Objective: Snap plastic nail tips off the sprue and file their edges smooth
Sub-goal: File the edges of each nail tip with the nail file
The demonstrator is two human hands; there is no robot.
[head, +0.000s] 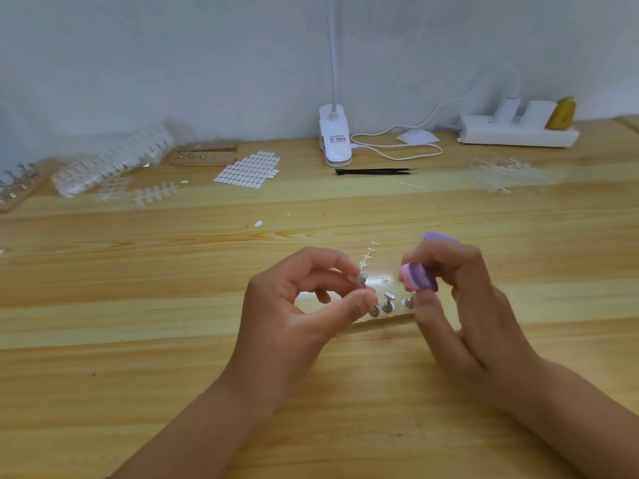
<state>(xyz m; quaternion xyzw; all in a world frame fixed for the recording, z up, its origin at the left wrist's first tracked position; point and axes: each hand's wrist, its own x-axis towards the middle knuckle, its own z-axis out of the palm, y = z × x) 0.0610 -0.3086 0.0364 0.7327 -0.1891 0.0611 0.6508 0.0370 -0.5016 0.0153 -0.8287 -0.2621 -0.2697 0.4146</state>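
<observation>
Purple file (416, 276) lies half hidden in right hand (463, 299), nail tip (361, 281) blurred.

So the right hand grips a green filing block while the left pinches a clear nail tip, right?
Not green: in the head view the filing block in the right hand is pink and purple. The left hand does pinch a nail tip.

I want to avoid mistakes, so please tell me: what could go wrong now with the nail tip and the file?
1. The left hand pinches the small clear nail tip only with its fingertips. A push from the file in the right hand may flick it away, and it could be hard to spot on the table.
2. Both hands work just above the stand of metal pegs; a slip might knock it.
</observation>
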